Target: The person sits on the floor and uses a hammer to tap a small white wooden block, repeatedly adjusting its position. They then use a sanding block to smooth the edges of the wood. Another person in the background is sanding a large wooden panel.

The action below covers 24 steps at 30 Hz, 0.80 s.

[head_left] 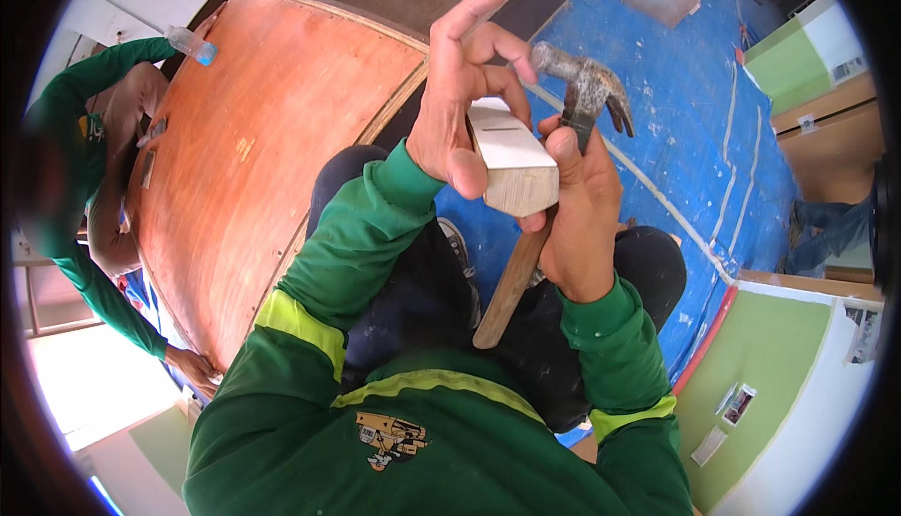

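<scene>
Raised in front of me is a short wooden block [522,189] with a white upper face bearing a dark slot-like mark and an angled, bare-wood end. My left hand [449,103] grips it from the left, thumb at its near side and some fingers over its far part; the index finger sticks up. My right hand [589,202] is closed round a claw hammer [589,89] just beneath its worn metal head, with the wooden handle slanting down toward my lap. The right thumb lies beside the block's right edge. A fingertip shows under the block, partly hidden.
A large reddish-brown wooden panel [253,131] lies to my left. Beyond it a person in green sleeves [122,314] rests a hand at its edge, near a clear bottle [192,45]. Blue sheeting [676,94] covers the floor at right, beside a green-and-white wall panel [765,356].
</scene>
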### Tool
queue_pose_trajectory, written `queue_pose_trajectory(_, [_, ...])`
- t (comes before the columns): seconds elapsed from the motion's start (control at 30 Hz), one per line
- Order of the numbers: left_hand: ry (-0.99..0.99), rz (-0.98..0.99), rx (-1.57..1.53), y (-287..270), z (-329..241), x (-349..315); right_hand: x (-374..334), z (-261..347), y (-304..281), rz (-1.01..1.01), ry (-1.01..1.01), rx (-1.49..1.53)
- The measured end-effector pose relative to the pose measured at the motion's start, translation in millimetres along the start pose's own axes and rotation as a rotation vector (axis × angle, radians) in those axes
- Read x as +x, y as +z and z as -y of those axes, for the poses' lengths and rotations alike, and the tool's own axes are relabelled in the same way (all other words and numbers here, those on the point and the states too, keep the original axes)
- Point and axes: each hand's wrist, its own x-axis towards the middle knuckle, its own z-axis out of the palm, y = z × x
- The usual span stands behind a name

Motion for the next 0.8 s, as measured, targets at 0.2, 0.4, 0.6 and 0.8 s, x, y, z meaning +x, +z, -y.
queue_pose_trajectory(0.2, [0.011,0.025,-0.026,-1.7,2.1,0.0,1.8,-4.3,-7.1,0.038,-0.022,-0.074])
queue_pose_trajectory(0.4, [0.022,0.0,-0.066,-3.1,8.1,-1.5,3.6,-2.0,-1.0,0.024,0.003,0.068])
queue_pose_trajectory(0.6, [0.0,-0.058,-0.033,5.3,5.1,-2.3,3.7,-3.2,-4.2,0.011,0.024,0.039])
queue_pose_trajectory(0.8, [-0.016,-0.037,-0.07,0.5,9.1,-3.7,4.4,-4.0,-4.8,0.012,0.023,0.071])
